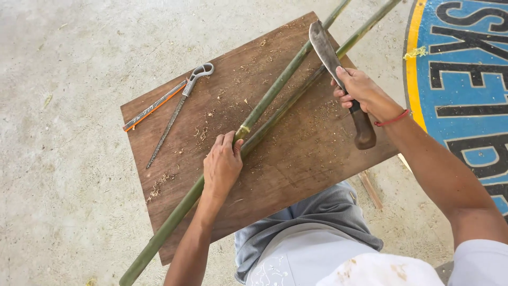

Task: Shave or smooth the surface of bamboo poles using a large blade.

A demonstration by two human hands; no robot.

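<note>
Bamboo stalks, two of them, lie slantwise across a brown wooden board [296,159] that rests on a pale concrete floor [63,159]. One green bamboo stalk [275,87] runs from the lower left corner of the view, over the board, up to the top edge; a yellowish node shows on it just above the left hand. A second, darker bamboo stalk [296,98] lies just beside it on the right, touching it near the board's middle and spreading a little apart toward the top. The left hand [222,167] lies on top of both stalks near the middle of the board, its fingers curled down over them and pressing them against the wood. The right hand [362,92] is closed tightly around the dark wooden handle of a machete [330,55], whose grey blade points up and left and crosses over the darker stalk near the board's far right edge; whether the blade touches the stalk cannot be told. A red cord [392,120] circles the right wrist. Wood shavings are scattered over the board. On the board's left part, well apart from the hands, lie a small hand saw [177,108] with a grey looped handle and, beside it, a thin strip with an orange edge [153,107]. At the right of the floor shows a blue and yellow painted marking [465,79].
</note>
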